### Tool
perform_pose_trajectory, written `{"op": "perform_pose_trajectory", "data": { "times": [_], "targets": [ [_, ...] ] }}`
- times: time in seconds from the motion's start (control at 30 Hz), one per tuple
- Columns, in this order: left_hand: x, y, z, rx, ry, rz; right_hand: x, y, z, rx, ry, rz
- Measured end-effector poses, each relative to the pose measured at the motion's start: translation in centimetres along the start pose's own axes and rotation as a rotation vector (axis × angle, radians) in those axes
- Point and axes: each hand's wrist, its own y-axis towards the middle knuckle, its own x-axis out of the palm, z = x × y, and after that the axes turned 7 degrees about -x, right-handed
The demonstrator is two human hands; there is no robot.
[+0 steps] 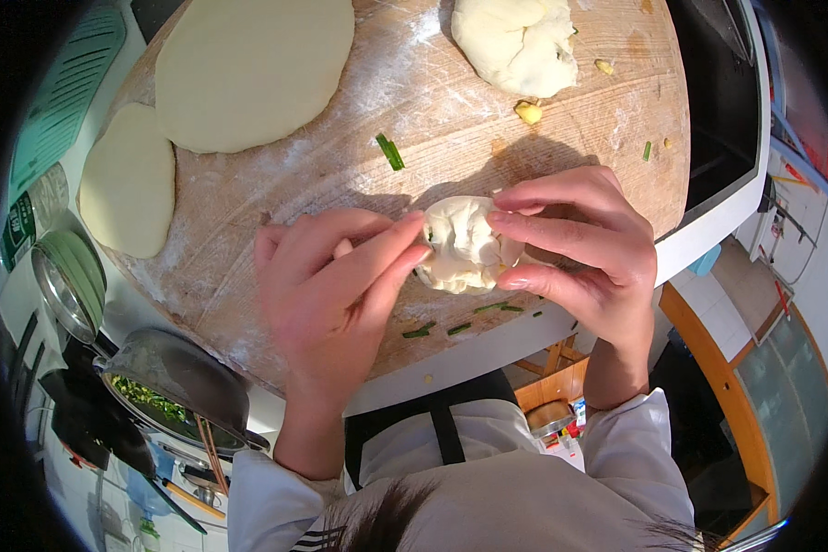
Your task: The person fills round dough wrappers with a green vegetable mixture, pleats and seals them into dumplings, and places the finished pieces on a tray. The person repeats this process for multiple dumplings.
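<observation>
A small gathered dough parcel (464, 248) sits low over the near part of a floured wooden board (303, 179). My left hand (338, 283) pinches its left edge between thumb and fingertips. On the opposite side, my right hand (579, 248) holds the rim with thumb and two fingers. Pleats and folds show on top, and a speck of green is visible at the left edge. Whether the underside rests on the board is hidden. Farther back lies a larger closed dough parcel (517, 48), cut off by the picture's top.
Two flat dough sheets, a large one (255, 76) and a smaller one (130, 183), lie on the board's left. Chopped green bits (390, 152) and a yellow crumb (528, 112) are scattered about. At lower left stands a dark pot (179, 379) with green-yellow filling and chopsticks (210, 452).
</observation>
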Motion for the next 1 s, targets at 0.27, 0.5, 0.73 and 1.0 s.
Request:
{"op": "perform_pose_trajectory", "data": {
  "times": [0.27, 0.5, 0.73, 1.0],
  "targets": [
    [0.3, 0.1, -0.5, 0.08, -0.029, -0.06, 0.5, 0.2, 0.0, -0.057, -0.043, -0.04],
    [-2.1, -1.3, 0.3, -0.287, -0.044, -0.075, -0.5, 0.7, 0.5, -0.039, 0.037, -0.009],
    [1.8, -4.3, 1.7, -0.141, -0.046, -0.058, 0.2, 0.8, -1.5, 0.147, -0.017, -0.089],
    [1.4, -3.2, 2.2, -0.105, -0.097, -0.203, -0.7, -2.5, -1.8, 0.163, -0.098, 0.049]
  ]
}}
